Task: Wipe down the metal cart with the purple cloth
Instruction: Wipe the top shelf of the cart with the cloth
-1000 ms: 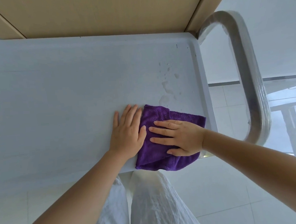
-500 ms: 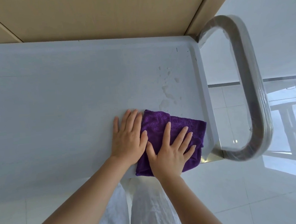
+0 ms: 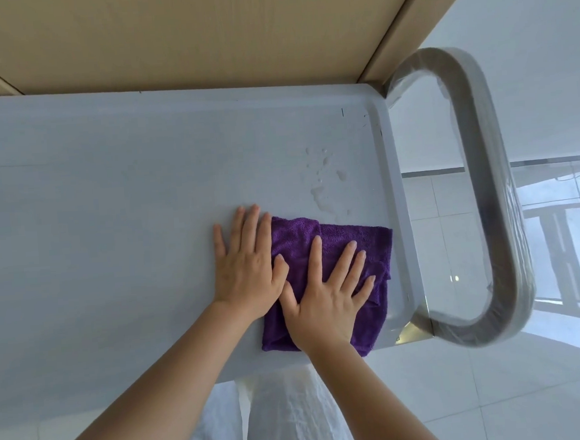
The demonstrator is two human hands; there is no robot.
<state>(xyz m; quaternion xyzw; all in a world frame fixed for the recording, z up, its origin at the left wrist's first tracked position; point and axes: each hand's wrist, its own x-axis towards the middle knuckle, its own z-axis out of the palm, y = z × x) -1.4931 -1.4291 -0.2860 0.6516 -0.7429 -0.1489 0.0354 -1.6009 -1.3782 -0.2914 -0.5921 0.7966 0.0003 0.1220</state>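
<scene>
One head-worn view looks steeply down, close over the cart top (image 3: 116, 204) (no second view).

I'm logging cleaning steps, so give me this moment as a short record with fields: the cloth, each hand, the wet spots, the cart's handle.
cloth: purple cloth, folded, lying flat on the cart top near its right front corner
right hand: right hand flat on the cloth, fingers straight and spread
left hand: left hand flat, mostly on the cart top, its thumb side over the cloth's left edge
wet spots: water droplets just beyond the cloth, not yet wiped
handle: metal loop handle at the cart's right end, wrapped in clear film
</scene>
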